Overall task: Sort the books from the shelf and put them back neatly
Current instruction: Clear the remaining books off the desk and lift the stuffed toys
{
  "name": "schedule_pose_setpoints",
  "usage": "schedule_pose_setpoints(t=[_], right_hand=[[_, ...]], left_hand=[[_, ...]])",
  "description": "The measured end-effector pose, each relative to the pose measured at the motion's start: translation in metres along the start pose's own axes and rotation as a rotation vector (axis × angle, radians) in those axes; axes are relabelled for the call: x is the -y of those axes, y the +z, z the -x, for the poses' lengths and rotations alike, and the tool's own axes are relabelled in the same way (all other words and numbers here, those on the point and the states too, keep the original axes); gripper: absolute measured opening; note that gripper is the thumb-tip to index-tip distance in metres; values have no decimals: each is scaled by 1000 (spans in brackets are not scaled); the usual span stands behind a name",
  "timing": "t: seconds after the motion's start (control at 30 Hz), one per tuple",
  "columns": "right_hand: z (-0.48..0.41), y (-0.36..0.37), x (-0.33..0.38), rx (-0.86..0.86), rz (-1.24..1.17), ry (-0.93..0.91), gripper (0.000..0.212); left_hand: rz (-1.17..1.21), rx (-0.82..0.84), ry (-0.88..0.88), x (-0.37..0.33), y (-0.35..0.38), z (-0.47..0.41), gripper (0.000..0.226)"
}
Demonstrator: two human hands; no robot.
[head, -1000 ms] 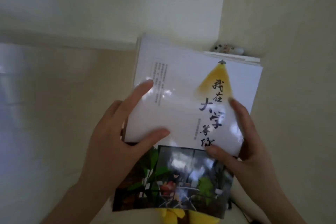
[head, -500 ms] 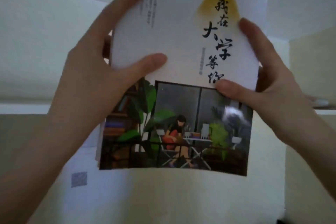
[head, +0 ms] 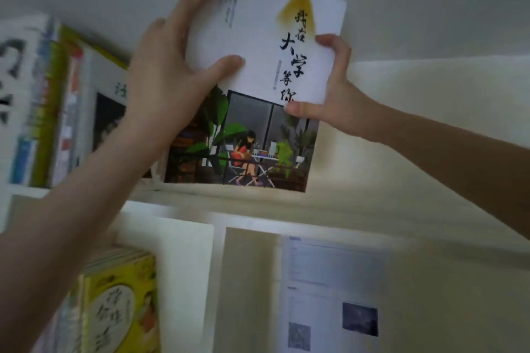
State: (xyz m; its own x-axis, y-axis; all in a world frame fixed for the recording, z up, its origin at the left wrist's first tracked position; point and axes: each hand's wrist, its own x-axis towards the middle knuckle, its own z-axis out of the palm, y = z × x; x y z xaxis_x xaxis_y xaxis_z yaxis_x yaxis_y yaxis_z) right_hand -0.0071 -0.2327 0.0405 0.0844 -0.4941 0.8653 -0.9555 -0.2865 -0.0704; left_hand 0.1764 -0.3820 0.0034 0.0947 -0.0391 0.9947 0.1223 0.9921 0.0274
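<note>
Far left, upper shelf (head: 358,209): row of upright books (head: 43,112), spines blurred. Below them, lower shelf, a yellow book (head: 120,306) w/ cartoon cover. Next, left hand (head: 169,74) grips the white illustrated book (head: 258,66) by its left edge, thumb across the front cover, fingers round the back. Book is held cover-out, tilted a bit clockwise, bottom edge right at the upper shelf board, just right of the row; touching or not, can't tell. Right hand (head: 335,100) grips the right edge, thumb on the cover, fingers curled behind. Lower right: a printed sheet (head: 329,295) w/ QR code, blurred.
</note>
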Motion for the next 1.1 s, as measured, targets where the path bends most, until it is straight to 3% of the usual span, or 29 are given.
schedule_pose_setpoints(t=[0.27, 0.57, 0.7, 0.9, 1.0, 1.1], right_hand=[[-77, 118, -53, 170, -159, 73, 94], [-136, 214, -86, 226, -293, 118, 95], [-147, 247, -93, 331, -180, 146, 107], [-144, 282, -91, 334, 248, 194, 125], [-139, 285, -94, 334, 253, 197, 129], [-140, 290, -97, 388, 156, 206, 132]], left_hand=[[-271, -42, -197, 99, -14, 19, 65], [-494, -88, -197, 174, -22, 23, 64], [-598, -60, -239, 201, -15, 21, 64], [-815, -91, -237, 222, -1, 25, 67], [-919, -165, -139, 231, 1, 26, 75], [-871, -119, -207, 236, -6, 26, 82]])
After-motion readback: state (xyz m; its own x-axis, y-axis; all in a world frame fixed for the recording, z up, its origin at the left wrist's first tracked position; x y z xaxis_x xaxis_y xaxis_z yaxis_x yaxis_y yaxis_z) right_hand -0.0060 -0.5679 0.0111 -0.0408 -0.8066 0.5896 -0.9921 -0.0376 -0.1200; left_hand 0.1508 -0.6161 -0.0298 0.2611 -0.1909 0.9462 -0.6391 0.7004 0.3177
